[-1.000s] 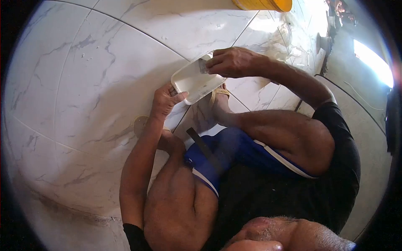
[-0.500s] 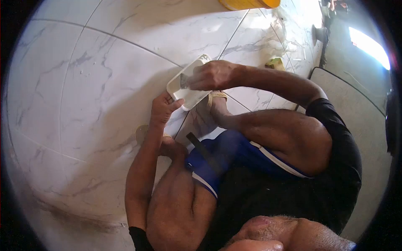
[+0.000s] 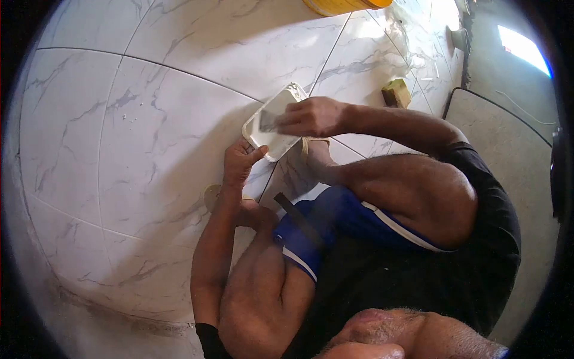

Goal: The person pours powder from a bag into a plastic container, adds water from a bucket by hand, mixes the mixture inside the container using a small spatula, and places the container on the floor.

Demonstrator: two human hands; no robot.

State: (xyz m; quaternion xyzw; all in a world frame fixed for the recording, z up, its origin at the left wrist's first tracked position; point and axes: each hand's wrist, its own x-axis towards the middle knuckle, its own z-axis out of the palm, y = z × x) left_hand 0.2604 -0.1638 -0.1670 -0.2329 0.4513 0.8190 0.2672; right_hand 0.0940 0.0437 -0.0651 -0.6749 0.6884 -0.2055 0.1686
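A shallow white rectangular tray (image 3: pixel 277 148), with white paste along its far end, is held tilted over the tiled floor. My left hand (image 3: pixel 240 159) grips its near left corner, thumb over the rim and fingers underneath. Inside the tray is a small flat grey blade (image 3: pixel 267 122), which looks like a putty knife. My right hand (image 3: pixel 315 116) is closed around the knife; its handle is hidden in my fingers, and the blade is blurred by motion.
White marbled floor tiles (image 3: pixel 161 137) with dark joints spread ahead, bearing small white specks (image 3: pixel 128 109). A yellow bucket (image 3: pixel 344 6) stands at the top. A sponge-like yellow-and-brown block (image 3: pixel 396 94) lies right of the tray. My sandalled foot (image 3: pixel 317 154) is beside the tray.
The whole view has shifted slightly, so tray, hands and floor appear a little lower and to the right. The blade stays within the tray, its angle slightly different. Both grips are unchanged.
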